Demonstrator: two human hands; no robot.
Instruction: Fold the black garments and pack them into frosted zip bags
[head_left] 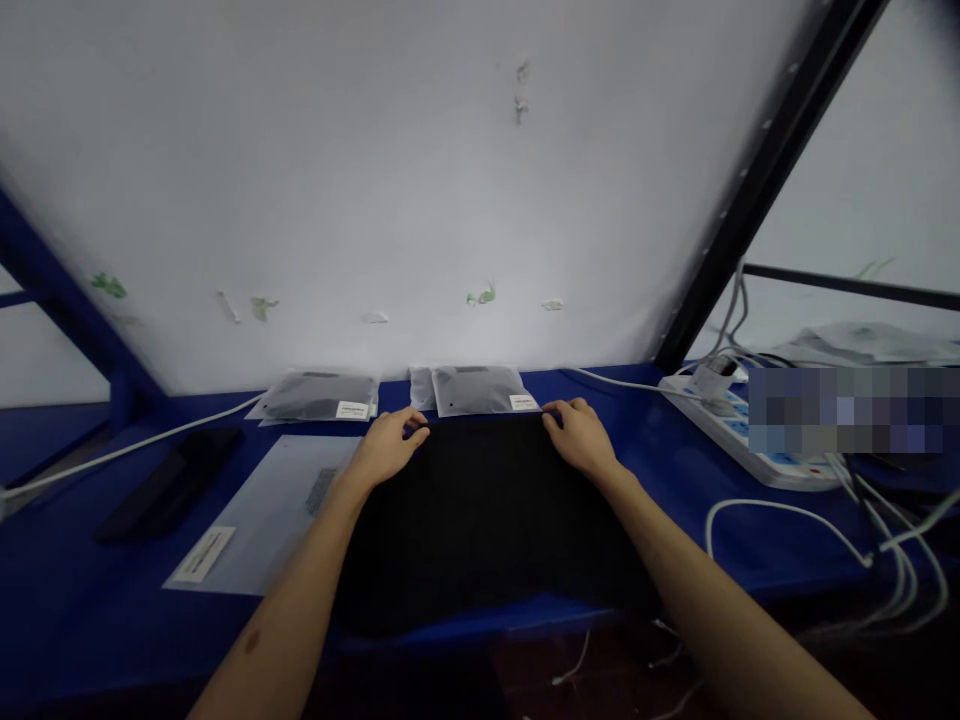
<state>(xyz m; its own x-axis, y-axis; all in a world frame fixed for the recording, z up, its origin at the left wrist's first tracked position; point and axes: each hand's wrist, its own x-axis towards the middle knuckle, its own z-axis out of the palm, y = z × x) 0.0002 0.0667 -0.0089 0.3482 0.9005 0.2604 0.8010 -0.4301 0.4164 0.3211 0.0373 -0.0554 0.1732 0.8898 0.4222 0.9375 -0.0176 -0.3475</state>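
A large black flat rectangular piece (480, 510) with rounded near corners lies in front of me, its near end at the table's front edge. I cannot make out whether it is a mat or a sleeve. My left hand (391, 445) is at its far left corner, thumb and fingers closed on the edge. At the far right corner, my right hand (581, 435) has its fingers bent over the edge in the same way. Just beyond it lie frosted plastic bags (480, 390) with white labels. A larger frosted bag (262, 500) with a label sits left of my left forearm.
More frosted bags (319, 395) lie at the back left of the blue table (60, 600). A dark flat object (172, 485) is at the left. On the right stands a white power strip (724, 435) with plugs and loose white cables (780, 505). A wall rises behind.
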